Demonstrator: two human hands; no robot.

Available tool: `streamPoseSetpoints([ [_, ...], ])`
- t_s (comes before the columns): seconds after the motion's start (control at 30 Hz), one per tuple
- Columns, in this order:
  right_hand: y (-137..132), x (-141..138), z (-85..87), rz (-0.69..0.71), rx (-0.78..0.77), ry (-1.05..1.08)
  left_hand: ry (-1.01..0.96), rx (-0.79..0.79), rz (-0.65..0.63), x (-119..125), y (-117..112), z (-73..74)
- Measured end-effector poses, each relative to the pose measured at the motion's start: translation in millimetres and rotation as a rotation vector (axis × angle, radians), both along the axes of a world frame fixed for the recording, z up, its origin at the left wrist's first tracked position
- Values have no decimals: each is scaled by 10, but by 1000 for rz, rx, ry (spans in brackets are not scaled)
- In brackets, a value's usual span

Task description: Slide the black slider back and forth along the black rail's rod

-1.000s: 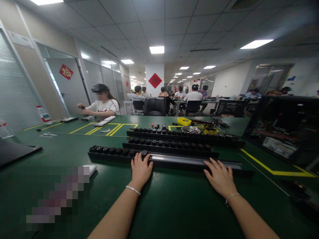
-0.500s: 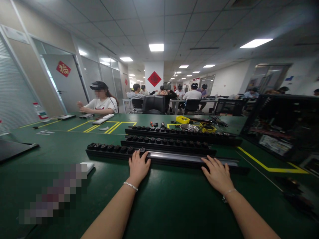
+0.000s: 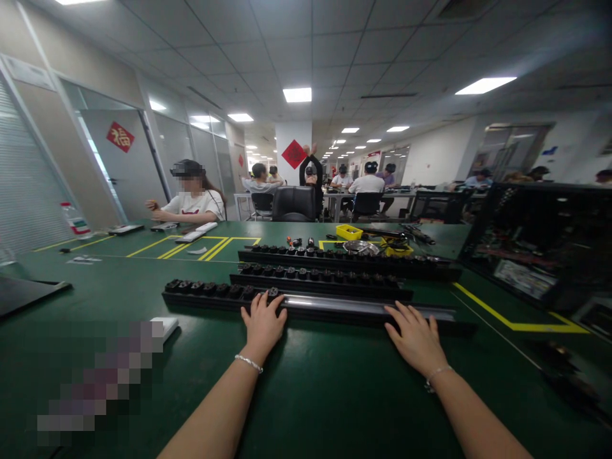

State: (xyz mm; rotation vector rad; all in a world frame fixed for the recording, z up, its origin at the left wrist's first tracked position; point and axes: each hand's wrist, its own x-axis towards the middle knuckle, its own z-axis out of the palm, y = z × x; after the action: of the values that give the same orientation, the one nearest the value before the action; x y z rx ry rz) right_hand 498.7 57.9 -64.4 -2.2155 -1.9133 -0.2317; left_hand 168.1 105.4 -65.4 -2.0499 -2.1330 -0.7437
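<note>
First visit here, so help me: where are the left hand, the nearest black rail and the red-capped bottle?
Left hand (image 3: 264,325), head view: back of the hand.
Nearest black rail (image 3: 332,304), head view: its shiny bare strip.
Red-capped bottle (image 3: 80,226), head view: its label.

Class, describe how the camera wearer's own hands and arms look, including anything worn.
The left hand is gloveless, with a textured silvery bracelet at the wrist. The right hand, also gloveless, wears a thinner silvery bracelet with a small dangling piece. No sleeves show.

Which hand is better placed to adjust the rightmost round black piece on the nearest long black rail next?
Probably the left hand: its fingers lie by that round black piece, while the right hand lies farther along the long black rail.
</note>
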Motion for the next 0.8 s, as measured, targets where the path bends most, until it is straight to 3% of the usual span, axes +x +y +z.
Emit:
streamPoseSetpoints([
  [0.8, 22, 2, -26, -11, 28, -2, 23, 74, -32, -29, 40, -30],
])
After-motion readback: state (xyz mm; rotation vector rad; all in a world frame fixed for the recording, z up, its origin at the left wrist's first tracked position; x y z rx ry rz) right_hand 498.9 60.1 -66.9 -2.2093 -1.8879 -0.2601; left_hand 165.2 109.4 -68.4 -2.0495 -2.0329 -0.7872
